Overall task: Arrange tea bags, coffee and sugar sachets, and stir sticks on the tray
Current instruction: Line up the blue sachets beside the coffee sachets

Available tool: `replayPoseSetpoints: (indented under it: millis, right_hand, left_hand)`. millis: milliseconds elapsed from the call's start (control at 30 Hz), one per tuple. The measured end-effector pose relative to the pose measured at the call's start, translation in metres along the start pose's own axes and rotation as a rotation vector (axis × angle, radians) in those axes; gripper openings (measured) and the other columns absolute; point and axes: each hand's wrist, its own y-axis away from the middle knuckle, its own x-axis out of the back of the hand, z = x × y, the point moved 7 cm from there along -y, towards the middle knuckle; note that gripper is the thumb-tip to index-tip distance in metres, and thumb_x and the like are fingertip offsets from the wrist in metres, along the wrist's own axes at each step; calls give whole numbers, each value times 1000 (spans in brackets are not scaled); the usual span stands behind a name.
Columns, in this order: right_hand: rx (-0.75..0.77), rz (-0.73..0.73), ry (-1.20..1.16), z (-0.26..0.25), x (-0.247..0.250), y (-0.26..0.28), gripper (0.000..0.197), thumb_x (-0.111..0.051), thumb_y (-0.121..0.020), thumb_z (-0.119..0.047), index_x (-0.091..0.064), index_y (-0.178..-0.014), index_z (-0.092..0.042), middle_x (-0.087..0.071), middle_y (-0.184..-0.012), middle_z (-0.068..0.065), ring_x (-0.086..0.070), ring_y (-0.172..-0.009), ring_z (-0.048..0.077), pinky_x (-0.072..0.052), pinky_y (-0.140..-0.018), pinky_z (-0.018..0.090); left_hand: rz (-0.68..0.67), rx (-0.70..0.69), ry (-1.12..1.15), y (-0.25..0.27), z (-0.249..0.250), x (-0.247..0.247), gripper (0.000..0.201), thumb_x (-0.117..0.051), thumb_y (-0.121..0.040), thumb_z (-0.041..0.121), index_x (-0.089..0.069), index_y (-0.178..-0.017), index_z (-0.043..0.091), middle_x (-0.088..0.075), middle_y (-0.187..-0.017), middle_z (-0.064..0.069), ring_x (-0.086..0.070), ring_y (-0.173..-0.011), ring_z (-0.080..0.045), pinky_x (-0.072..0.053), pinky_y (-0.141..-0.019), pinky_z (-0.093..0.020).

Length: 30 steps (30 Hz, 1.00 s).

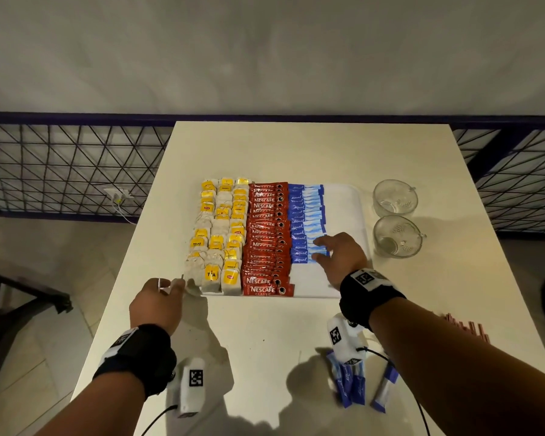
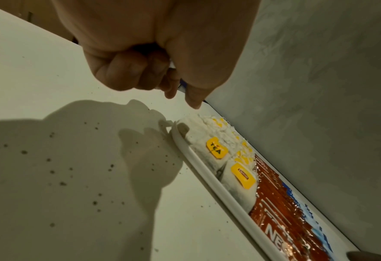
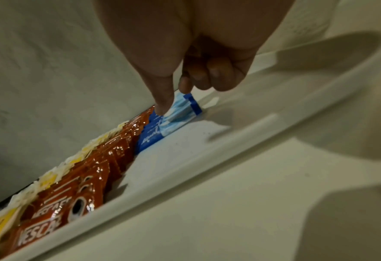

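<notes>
A white tray (image 1: 343,209) holds columns of yellow-tagged tea bags (image 1: 221,234), red Nescafe coffee sachets (image 1: 266,237) and blue sugar sachets (image 1: 307,221). My right hand (image 1: 320,250) is at the near end of the blue column. In the right wrist view its thumb and forefinger (image 3: 173,98) pinch the pale end of a sugar sachet (image 3: 180,113) lying there. My left hand (image 1: 173,284) hovers off the tray's near-left corner, fingers curled (image 2: 182,95) around a small white and blue packet that is mostly hidden. Red stir sticks (image 1: 466,328) lie on the table to the right.
Two glass cups (image 1: 395,198) (image 1: 397,236) stand right of the tray. Loose blue sachets (image 1: 350,385) lie near the table's front edge under my right forearm. The tray's right strip is bare. A dark wire fence (image 1: 76,171) runs behind the table.
</notes>
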Motion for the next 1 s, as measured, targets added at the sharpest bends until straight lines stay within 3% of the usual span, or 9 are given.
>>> replayPoseSetpoints:
  millis: [300, 433, 500, 567, 667, 733, 833, 900, 1000]
  right_hand:
    - [50, -102, 164, -10, -12, -15, 35, -49, -98, -29, -55, -132, -27, -45, -133, 2, -46, -124, 17, -35, -105, 26]
    - [98, -64, 115, -18, -3, -11, 33, -51, -97, -32, -60, -128, -25, -49, -128, 5, -48, -120, 20, -35, -101, 25]
    - [136, -10, 51, -28, 11, -5, 32, -51, -97, -35, -62, -125, -24, -53, -124, 5, -50, -117, 20, -35, -99, 25]
    - [151, 8, -79, -42, 24, 6, 32, -52, -95, -41, -66, -119, -25, -58, -120, 2, -54, -112, 19, -39, -97, 27]
    - [173, -172, -386, -68, 28, 34, 29, -55, -93, -45, -67, -112, -27, -62, -106, -11, -58, -95, 10, -43, -84, 25]
    - [199, -294, -519, -80, 25, 53, 23, -59, -90, -46, -67, -104, -29, -64, -90, -15, -58, -77, 3, -42, -72, 20]
    - [200, -269, -720, -78, 33, 67, 13, -65, -89, -33, -67, -90, -20, -66, -70, -3, -55, -57, 9, -45, -58, 22]
    - [156, -209, -835, -69, 42, 70, 12, -66, -89, -24, -66, -83, -14, -67, -63, -1, -51, -52, 13, -44, -55, 25]
    - [142, -162, -868, -59, 54, 74, 17, -68, -88, -19, -66, -71, -17, -67, -62, -1, -48, -51, 14, -43, -57, 28]
  left_hand:
    - [-32, -45, 273, 15, 19, -5, 27, -55, -94, 38, -57, -99, 11, -60, -90, -7, -53, -86, -29, -40, -79, -34]
    - [-109, -73, 485, 21, 31, -14, 20, -46, -92, 37, -58, -84, 24, -58, -83, -10, -52, -72, -31, -46, -69, -48]
    - [-190, -113, 603, 32, 50, -22, 23, -47, -97, 28, -64, -83, 23, -62, -89, -11, -57, -71, -32, -50, -71, -49]
    - [-305, -171, 685, 50, 76, -31, 24, -48, -99, 23, -69, -88, 22, -66, -103, -4, -65, -88, -25, -54, -79, -43]
    - [-538, -170, 819, 83, 113, -51, 20, -47, -99, 11, -67, -98, 15, -72, -79, 7, -67, -71, -9, -53, -63, -24]
    - [-588, -161, 913, 97, 126, -61, 12, -57, -92, 12, -67, -99, 12, -73, -87, -5, -68, -79, -17, -54, -71, -30]
    - [-591, -178, 972, 111, 135, -64, 25, -74, -78, 19, -68, -101, 13, -67, -109, -24, -63, -96, -31, -48, -89, -47]
    - [-582, -162, 977, 115, 135, -66, 26, -75, -78, 20, -69, -102, 13, -67, -110, -24, -62, -96, -31, -47, -89, -47]
    - [-579, -128, 1002, 123, 137, -68, 6, -64, -89, 16, -69, -92, 14, -69, -94, -16, -62, -84, -27, -49, -79, -43]
